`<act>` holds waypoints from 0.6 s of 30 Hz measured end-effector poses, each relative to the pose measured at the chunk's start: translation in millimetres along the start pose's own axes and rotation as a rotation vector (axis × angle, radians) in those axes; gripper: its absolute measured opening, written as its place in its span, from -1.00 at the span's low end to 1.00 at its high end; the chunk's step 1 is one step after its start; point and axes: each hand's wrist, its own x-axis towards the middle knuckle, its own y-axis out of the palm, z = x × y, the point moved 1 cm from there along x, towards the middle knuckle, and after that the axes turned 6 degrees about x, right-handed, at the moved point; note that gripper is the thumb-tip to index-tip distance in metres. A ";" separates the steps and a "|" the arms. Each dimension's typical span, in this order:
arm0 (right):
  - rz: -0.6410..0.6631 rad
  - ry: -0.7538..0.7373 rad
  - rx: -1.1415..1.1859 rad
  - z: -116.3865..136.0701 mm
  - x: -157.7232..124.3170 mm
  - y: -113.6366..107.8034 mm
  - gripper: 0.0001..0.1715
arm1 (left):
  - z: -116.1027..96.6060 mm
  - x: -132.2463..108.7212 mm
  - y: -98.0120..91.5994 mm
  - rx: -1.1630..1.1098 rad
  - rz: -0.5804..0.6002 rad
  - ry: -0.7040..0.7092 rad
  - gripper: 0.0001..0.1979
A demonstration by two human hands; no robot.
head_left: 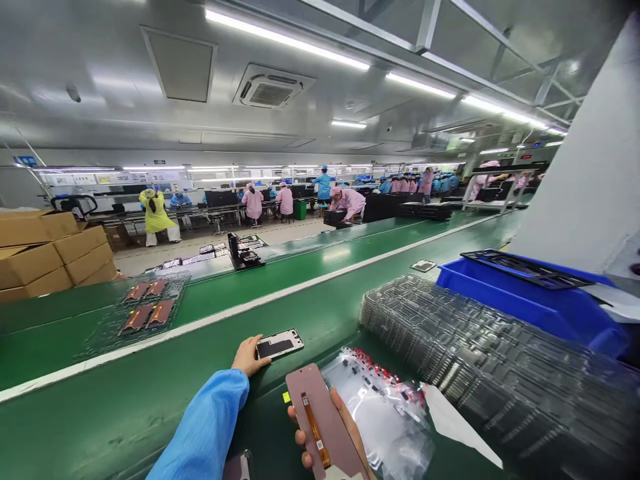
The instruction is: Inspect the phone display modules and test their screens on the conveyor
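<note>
My left hand (247,357), in a blue sleeve, reaches out over the green belt (210,300) and grips the near end of a phone frame with a dark screen opening (279,345) that lies on the belt. My right hand (327,445) holds a pinkish display panel (323,423) back side up, with an orange flex cable along it, fingers curled round its edges. Clear plastic bags with red-marked parts (380,400) lie just right of the panel.
A long stack of clear plastic trays (490,360) lies at the right, with a blue bin (525,293) behind it. A tray with brown panels (145,308) sits far left on the belt. Cardboard boxes (50,253) stand at the left. Workers in pink and blue coats stand far off.
</note>
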 end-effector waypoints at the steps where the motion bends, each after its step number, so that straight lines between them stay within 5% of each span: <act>1: -0.006 -0.040 -0.001 -0.1 0.1 4.8 -0.15 | 2.2 -3.9 -6.6 -0.029 -0.023 0.019 -0.35; 6: -0.093 -0.213 0.034 -5.7 -2.1 23.5 -0.21 | 7.0 -39.0 -63.5 -0.272 -0.241 -0.042 -0.25; 11: -0.212 -0.357 0.034 -7.9 -9.1 33.3 -0.34 | 0.8 -123.6 -112.8 -0.623 -0.313 -0.136 -0.12; 14: -0.265 -0.382 0.005 -10.7 -16.7 47.9 -0.43 | -7.5 -193.0 -118.2 -0.946 -0.295 -0.182 -0.13; 18: -0.310 -0.444 -0.272 -21.1 -28.6 70.1 -0.36 | -19.5 -274.7 -99.5 -1.163 -0.287 -0.207 -0.10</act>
